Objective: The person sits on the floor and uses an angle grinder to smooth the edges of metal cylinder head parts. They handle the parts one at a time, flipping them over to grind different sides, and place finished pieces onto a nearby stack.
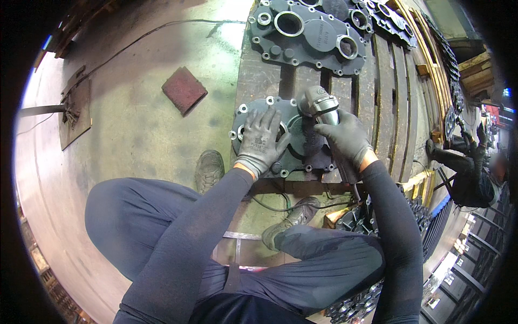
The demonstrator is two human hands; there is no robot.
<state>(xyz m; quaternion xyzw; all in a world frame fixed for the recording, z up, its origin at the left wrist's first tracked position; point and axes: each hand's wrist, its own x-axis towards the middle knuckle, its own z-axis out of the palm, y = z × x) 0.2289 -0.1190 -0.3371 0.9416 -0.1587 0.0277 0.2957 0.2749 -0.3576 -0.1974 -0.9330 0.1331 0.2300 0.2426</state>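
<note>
A dark grey metal casting [298,132], flat and pierced by bolt holes round its rim, lies at the near edge of a slatted wooden pallet [382,92]. My left hand [260,141], in a grey glove, rests flat on the casting's left part with fingers spread, covering much of a round bore. Gloved as well, my right hand [348,139] is wrapped round the body of an angle grinder [322,103]. The grinder's silver head is over the casting's far middle edge; whether its disc touches the metal is hidden.
Another casting [318,35] with two large bores lies farther up the pallet, more beyond it. A reddish square pad [184,90] and a cable [162,26] lie on the floor at left. Near my feet runs a cord [286,209]. Another person [472,173] works at far right.
</note>
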